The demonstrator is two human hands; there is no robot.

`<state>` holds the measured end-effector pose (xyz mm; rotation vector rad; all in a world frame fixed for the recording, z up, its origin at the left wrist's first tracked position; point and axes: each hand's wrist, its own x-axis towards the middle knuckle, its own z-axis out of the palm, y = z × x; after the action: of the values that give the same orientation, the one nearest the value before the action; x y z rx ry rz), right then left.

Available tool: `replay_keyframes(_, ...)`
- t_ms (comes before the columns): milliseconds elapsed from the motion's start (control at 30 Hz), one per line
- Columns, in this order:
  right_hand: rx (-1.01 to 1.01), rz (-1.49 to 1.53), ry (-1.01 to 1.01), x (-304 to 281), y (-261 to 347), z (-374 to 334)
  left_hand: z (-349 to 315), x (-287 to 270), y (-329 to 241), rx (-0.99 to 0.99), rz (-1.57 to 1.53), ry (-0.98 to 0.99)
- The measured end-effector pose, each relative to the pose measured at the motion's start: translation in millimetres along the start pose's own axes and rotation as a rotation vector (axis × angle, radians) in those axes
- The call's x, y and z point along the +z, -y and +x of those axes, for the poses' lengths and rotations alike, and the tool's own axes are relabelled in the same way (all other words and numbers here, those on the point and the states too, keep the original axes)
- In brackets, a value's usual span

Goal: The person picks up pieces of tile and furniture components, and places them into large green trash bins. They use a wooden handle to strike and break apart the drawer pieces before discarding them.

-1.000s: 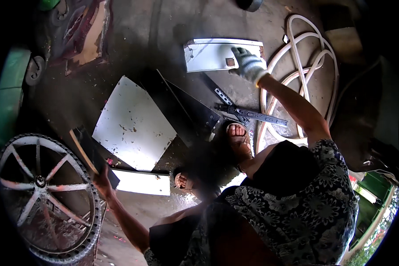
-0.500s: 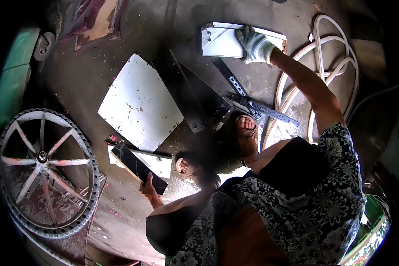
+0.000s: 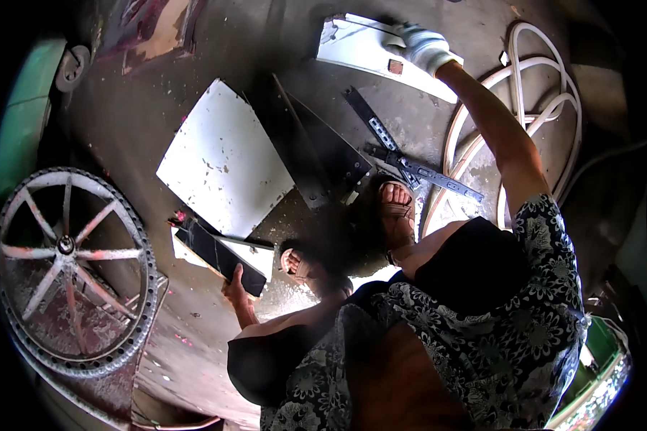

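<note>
My right hand [image 3: 425, 47], in a pale knitted glove, grips the far edge of a white board [image 3: 359, 47] with a small brown patch, out at the far right. My bare left hand [image 3: 237, 289] holds the near end of a narrow black board [image 3: 219, 254], thumb on top. This board lies slanted across a narrow white piece [image 3: 255, 253]. Between my hands are a large chipped white panel [image 3: 224, 161] and dark panels [image 3: 305, 140]. Metal drawer slides [image 3: 442, 181] lie crossed by my sandalled foot [image 3: 397, 208].
At left stands a large spoked metal wheel [image 3: 65, 246] with holes round its rim. A pale hose [image 3: 564, 75] lies coiled at right. Beyond are a reddish worn object [image 3: 162, 32] and a small caster wheel [image 3: 72, 68]. A green container [image 3: 604, 352] is near lower right.
My right hand has moved the white board farther away and tilted it, its right end now lower in view. The brown patch shows farther in from the end. My left hand keeps hold of the black board.
</note>
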<state>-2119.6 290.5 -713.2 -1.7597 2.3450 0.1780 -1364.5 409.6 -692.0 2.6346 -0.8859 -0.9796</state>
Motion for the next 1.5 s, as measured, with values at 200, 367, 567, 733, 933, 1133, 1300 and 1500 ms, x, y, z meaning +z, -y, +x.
replay_keyframes(200, 0.183, 0.097, 0.112, 13.4, -28.5, -11.8, 6.9, 12.2, -7.2, -0.015, 0.083, 0.07)
replay_keyframes(367, 0.221, 0.134, 0.311, 13.1, -17.8, -9.0, 35.6, -5.4, 31.2, 0.186, 0.12, 0.057)
replay_keyframes(567, 0.248, 0.306, 0.4, 63.4, -47.0, -18.8, 61.4, -6.2, 36.4, 0.304, 0.402, 0.108)
replay_keyframes(733, 0.311, 0.633, 0.507, 58.0, -33.0, -28.0, 82.4, -14.1, 47.1, 0.272, 0.448, 0.128)
replay_keyframes(933, 0.265, 0.793, 0.596, 19.2, 2.9, -57.8, 84.4, -16.2, 45.6, 0.288, 0.411, 0.15)
replay_keyframes(1133, -0.106, 0.772, 0.496, -10.0, 23.5, -72.9, 83.5, -10.2, 40.3, 0.287, 0.429, 0.131)
replay_keyframes(1300, 0.073, 0.54, 0.5, -57.8, 123.5, -133.8, 80.6, -15.4, 48.7, 0.343, 0.413, 0.107)
replay_keyframes(1500, -0.186, 0.273, 0.098, -11.0, 199.6, -180.1, 65.3, -21.6, 34.7, 0.306, 0.502, 0.113)
